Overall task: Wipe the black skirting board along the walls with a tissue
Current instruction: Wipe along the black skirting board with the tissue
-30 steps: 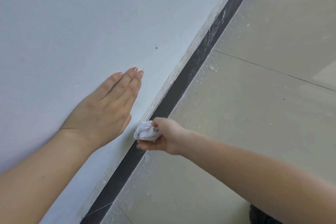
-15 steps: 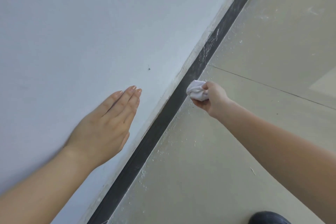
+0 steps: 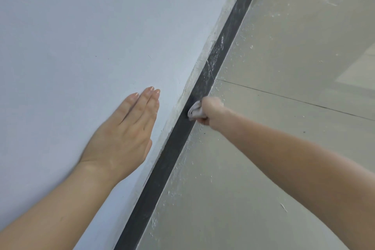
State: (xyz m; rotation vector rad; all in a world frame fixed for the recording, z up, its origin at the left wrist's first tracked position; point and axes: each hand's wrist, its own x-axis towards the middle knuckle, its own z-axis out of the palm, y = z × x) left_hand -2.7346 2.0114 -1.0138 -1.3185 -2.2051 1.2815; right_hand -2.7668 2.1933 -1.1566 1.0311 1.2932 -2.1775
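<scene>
The black skirting board (image 3: pixel 172 152) runs as a diagonal strip from bottom centre to top right, between wall and floor. Whitish dust and scratches streak its upper stretch, while the lower stretch looks darker and plainer. My right hand (image 3: pixel 211 110) is closed around a crumpled white tissue (image 3: pixel 195 111) and presses it against the board near mid-frame. My left hand (image 3: pixel 127 132) lies flat on the pale wall, fingers together and pointing up-right, a short way left of the board.
The pale blue-white wall (image 3: pixel 81 36) fills the left half. Grey floor tiles (image 3: pixel 284 158) with white specks and a thin grout line (image 3: pixel 294 99) fill the right half. A rough plaster edge (image 3: pixel 205 55) borders the board's top.
My right hand first slid the tissue up the board away from me, then came back a little toward me. My left hand stayed flat on the wall; the view shifted.
</scene>
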